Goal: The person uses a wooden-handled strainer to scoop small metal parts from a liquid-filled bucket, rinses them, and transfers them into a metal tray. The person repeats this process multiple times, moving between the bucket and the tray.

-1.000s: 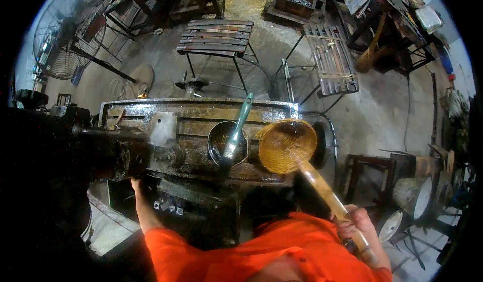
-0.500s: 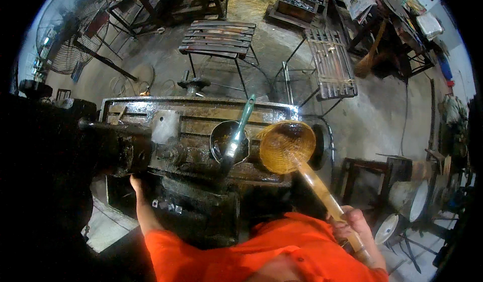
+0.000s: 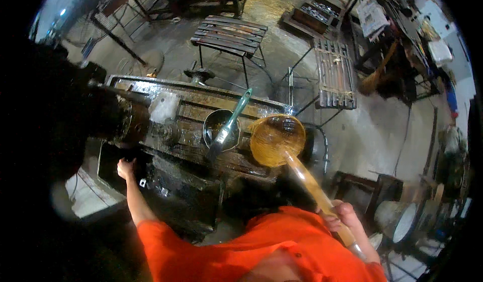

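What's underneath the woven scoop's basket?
The slotted machine table shows at the far and left edges of the woven basket. Whatever lies directly beneath is covered; whether the basket touches the table is unclear.

We have a brush (image 3: 231, 122) across a bowl (image 3: 205, 132) on the machine table (image 3: 206, 100); plate (image 3: 164, 107) left of it, basket scoop (image 3: 276, 140) to its right, over the table's right end, handle slanting to the right hand (image 3: 343, 216) at near right. Left hand (image 3: 126, 168): near side, left of small metal pieces (image 3: 160, 190). Behind the table we mark one stool (image 3: 229, 33), another right of it, crate (image 3: 313, 20) further back.
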Available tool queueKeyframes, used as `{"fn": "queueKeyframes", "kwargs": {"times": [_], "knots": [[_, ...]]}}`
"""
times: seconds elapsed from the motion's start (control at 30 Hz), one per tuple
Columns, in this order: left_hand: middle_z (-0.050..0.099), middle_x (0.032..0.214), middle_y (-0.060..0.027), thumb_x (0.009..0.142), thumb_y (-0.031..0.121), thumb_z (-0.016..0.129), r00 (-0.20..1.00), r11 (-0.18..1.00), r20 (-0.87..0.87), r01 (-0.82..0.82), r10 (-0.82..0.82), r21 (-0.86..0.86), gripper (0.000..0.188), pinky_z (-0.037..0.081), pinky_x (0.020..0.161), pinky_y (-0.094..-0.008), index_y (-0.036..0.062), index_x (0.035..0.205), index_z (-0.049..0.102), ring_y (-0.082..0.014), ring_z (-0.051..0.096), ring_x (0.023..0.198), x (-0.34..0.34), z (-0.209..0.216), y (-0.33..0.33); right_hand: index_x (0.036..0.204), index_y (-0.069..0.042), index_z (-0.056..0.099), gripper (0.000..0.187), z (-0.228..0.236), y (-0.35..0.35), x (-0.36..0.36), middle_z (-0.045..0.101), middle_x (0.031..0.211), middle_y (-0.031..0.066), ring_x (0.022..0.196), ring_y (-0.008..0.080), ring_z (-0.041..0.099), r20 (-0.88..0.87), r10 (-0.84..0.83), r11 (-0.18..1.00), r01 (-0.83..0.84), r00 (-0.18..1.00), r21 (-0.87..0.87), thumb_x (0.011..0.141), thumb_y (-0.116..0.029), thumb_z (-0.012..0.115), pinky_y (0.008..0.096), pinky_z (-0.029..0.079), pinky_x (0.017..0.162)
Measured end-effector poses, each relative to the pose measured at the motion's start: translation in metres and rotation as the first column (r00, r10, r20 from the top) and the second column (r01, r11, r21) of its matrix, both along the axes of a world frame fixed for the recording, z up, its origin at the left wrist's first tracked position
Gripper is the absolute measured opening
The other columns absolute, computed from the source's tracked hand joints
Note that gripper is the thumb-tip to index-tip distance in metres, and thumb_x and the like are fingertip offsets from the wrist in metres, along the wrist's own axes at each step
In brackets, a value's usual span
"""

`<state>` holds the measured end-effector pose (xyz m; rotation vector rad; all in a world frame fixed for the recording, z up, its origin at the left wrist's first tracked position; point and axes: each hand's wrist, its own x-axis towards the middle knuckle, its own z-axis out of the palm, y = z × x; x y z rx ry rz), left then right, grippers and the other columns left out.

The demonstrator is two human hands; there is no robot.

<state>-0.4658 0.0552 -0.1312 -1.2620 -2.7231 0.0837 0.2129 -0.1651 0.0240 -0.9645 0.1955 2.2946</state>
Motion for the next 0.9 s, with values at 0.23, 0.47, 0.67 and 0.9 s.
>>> {"fn": "queueKeyframes", "kwargs": {"times": [0.23,0.47,0.67,0.9], "knots": [[0.064,0.086,-0.0102,0.058,0.053,0.071,0.947,0.859,0.196,-0.314,0.254,0.405,0.052,0.048,0.069,-0.0361,0.0100,0.088,0.066,-0.0262,0.061,0.079,0.054,0.050,-0.039,0.123,0.002,0.036,0.072,0.009,0.030,0.027,0.042,0.069,0.0065,0.047,0.0114,0.039,-0.028,0.081,0.996,-0.081,0.996,0.027,0.061,-0.022,0.065,0.0237,0.032,0.038],[0.056,0.068,-0.0019,0.076,0.020,0.064,-0.040,0.567,0.868,-0.771,-0.495,0.288,0.017,0.037,0.042,-0.0270,0.0095,0.087,0.058,-0.0132,0.049,0.052,0.175,0.086,-0.116,0.123,0.000,0.036,0.064,-0.021,0.053,0.057,0.043,0.073,0.0076,0.047,0.0107,0.039,-0.203,0.251,0.960,-0.216,0.946,0.180,0.066,-0.022,0.058,0.0238,0.029,0.036],[0.059,0.076,-0.0040,0.073,0.020,0.061,-0.074,0.777,0.861,-0.475,-0.503,0.413,0.026,0.037,0.040,-0.0174,-0.0001,0.090,0.058,-0.0073,0.050,0.055,0.340,0.162,-0.115,0.119,0.000,0.038,0.060,-0.012,0.060,0.061,0.041,0.070,0.0057,0.045,0.0089,0.034,-0.104,0.272,0.953,-0.253,0.957,0.165,0.066,-0.021,0.055,0.0219,0.027,0.036],[0.062,0.074,-0.0065,0.067,0.023,0.068,0.330,0.583,0.480,0.457,-0.812,0.672,0.022,0.047,0.058,-0.0306,0.0050,0.079,0.063,-0.0183,0.060,0.064,0.447,0.156,-0.046,0.120,0.002,0.037,0.058,0.018,0.072,0.053,0.037,0.065,0.0026,0.044,0.0069,0.032,-0.098,0.305,0.950,-0.296,0.947,0.096,0.071,-0.024,0.055,0.0205,0.026,0.034]]}}
